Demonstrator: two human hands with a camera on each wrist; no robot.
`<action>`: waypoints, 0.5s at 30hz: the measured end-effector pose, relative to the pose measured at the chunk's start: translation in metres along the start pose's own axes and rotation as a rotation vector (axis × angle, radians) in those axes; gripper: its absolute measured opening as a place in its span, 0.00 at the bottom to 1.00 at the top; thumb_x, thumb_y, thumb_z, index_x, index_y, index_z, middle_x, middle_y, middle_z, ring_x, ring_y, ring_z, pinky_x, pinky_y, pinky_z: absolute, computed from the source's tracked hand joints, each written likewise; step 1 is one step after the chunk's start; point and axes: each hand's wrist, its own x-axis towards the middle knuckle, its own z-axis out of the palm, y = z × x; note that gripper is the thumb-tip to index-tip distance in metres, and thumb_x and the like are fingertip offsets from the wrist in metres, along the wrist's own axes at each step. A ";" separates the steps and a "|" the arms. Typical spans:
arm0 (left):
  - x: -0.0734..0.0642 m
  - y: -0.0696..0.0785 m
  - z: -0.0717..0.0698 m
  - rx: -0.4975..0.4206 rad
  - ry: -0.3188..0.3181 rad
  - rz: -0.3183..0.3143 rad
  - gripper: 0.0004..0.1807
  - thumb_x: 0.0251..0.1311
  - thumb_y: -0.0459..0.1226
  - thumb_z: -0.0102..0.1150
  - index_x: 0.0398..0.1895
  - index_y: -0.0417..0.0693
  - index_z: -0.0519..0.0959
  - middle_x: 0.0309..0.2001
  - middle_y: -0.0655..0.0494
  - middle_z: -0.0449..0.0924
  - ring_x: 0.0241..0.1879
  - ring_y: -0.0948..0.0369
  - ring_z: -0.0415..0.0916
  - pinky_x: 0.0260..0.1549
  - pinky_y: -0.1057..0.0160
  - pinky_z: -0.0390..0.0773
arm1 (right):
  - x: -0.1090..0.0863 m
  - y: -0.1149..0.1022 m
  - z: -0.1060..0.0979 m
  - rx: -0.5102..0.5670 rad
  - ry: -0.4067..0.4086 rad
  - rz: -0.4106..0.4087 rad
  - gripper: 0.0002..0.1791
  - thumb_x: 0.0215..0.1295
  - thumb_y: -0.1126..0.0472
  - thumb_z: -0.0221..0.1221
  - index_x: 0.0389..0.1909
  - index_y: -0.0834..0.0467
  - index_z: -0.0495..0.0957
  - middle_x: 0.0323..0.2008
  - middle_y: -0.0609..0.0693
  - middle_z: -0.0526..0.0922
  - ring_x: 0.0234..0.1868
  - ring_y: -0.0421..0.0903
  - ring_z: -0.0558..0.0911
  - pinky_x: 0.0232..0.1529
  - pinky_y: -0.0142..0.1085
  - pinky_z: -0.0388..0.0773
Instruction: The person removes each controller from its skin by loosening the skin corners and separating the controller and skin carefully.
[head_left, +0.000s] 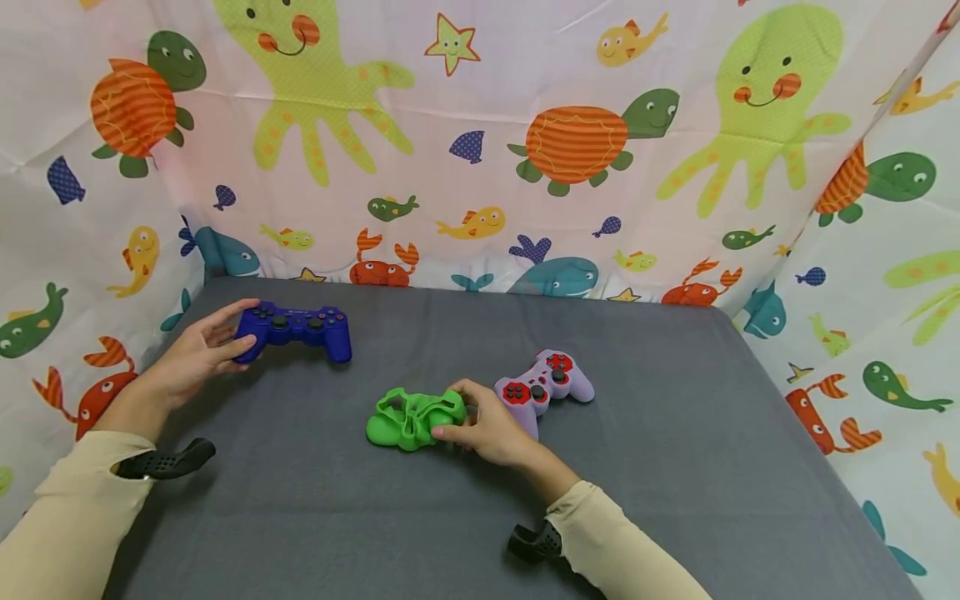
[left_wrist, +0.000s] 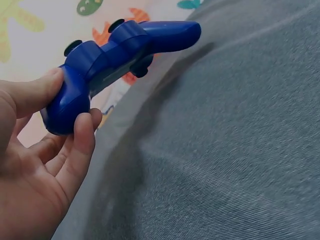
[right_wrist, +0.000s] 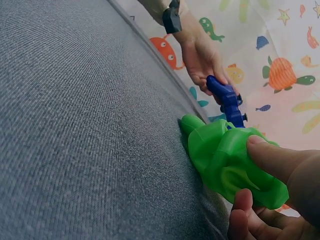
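A blue game controller [head_left: 294, 325] is held by its left grip in my left hand [head_left: 197, 354], thumb on one side and fingers on the other. In the left wrist view the controller [left_wrist: 115, 55] hangs above the grey cloth, its shadow beneath. Near the middle of the table, my right hand [head_left: 491, 425] pinches the right end of a limp green silicone controller cover [head_left: 408, 419]. The right wrist view shows the thumb pressed on the cover [right_wrist: 225, 155] with fingers below. Just beyond the right hand lies a lilac controller [head_left: 551, 379] with red button areas, partly hidden by that hand.
Grey cloth covers the table [head_left: 675, 483]. Behind it and along both sides hangs a white curtain [head_left: 465, 100] printed with sea animals. A black strap [head_left: 168, 461] sits at the left wrist and another black strap [head_left: 536, 542] at the right.
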 end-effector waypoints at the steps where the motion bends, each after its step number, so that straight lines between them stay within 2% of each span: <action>1: 0.001 0.000 -0.002 0.022 -0.001 -0.006 0.35 0.76 0.41 0.51 0.81 0.67 0.51 0.79 0.31 0.38 0.44 0.76 0.79 0.41 0.71 0.82 | 0.000 0.000 0.000 -0.001 -0.001 0.002 0.21 0.62 0.67 0.69 0.52 0.67 0.72 0.41 0.62 0.78 0.19 0.43 0.76 0.23 0.37 0.79; 4: 0.006 0.000 -0.006 0.054 -0.001 -0.015 0.35 0.76 0.42 0.51 0.81 0.67 0.50 0.79 0.30 0.37 0.45 0.78 0.78 0.41 0.71 0.82 | 0.000 0.002 0.000 -0.003 -0.005 -0.001 0.21 0.62 0.67 0.68 0.52 0.66 0.72 0.41 0.61 0.78 0.19 0.42 0.76 0.23 0.37 0.79; 11: 0.011 0.000 -0.016 0.044 0.007 -0.028 0.33 0.76 0.41 0.51 0.79 0.69 0.55 0.73 0.36 0.51 0.45 0.72 0.81 0.41 0.69 0.83 | 0.000 0.003 0.000 -0.005 -0.012 -0.012 0.21 0.62 0.67 0.68 0.52 0.67 0.72 0.40 0.61 0.78 0.18 0.43 0.76 0.23 0.36 0.79; 15: 0.013 -0.001 -0.019 0.081 -0.019 -0.049 0.34 0.76 0.43 0.50 0.81 0.69 0.51 0.75 0.35 0.47 0.46 0.74 0.80 0.43 0.68 0.83 | 0.000 0.003 -0.001 -0.004 -0.012 -0.014 0.21 0.62 0.67 0.68 0.52 0.67 0.72 0.39 0.63 0.78 0.19 0.45 0.76 0.23 0.36 0.79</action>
